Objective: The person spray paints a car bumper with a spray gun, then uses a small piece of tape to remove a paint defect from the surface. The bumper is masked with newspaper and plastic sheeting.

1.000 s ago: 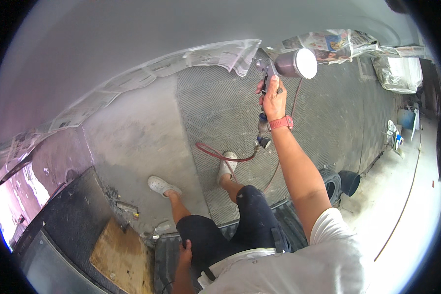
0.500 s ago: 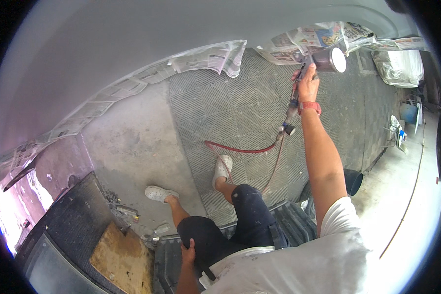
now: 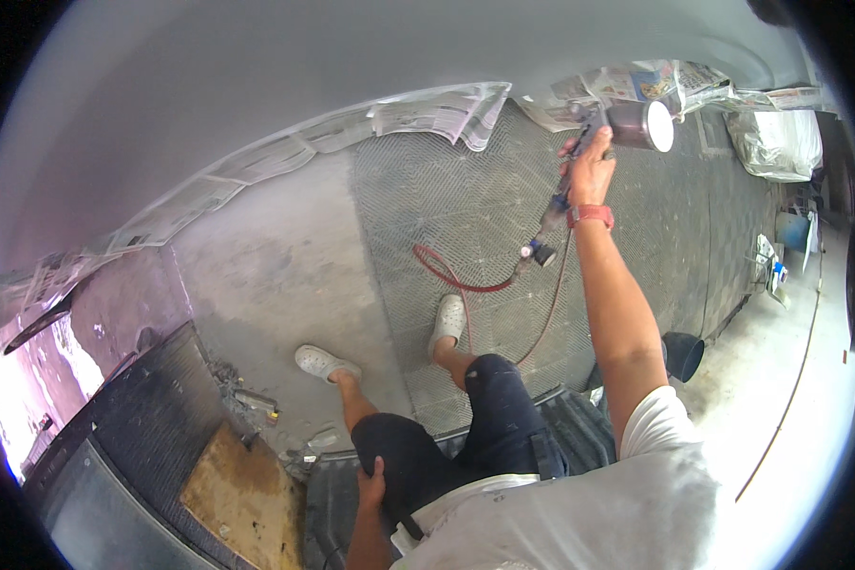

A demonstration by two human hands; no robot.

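Observation:
My right hand, arm stretched out ahead, is wrapped round the handle of a spray gun and wears a red wristband. A dark cup with a white end sticks out to the right of the gun. Below the handle hang a small gauge and a black knob, where a red air hose joins and loops down. In front of the gun curves a large grey vehicle panel. My left hand rests against my thigh, its thumb extended, other fingers partly hidden, holding nothing visible.
Newspaper masking lines the panel's lower edge. Beneath me are a ridged grey mat and concrete. A stained board lies at lower left, a black bucket at right. Farther right stands a plastic-wrapped bundle.
The spray gun and my right hand have shifted slightly relative to the panel, and the hose has swung left. My view has moved a little; my left hand stays at my thigh.

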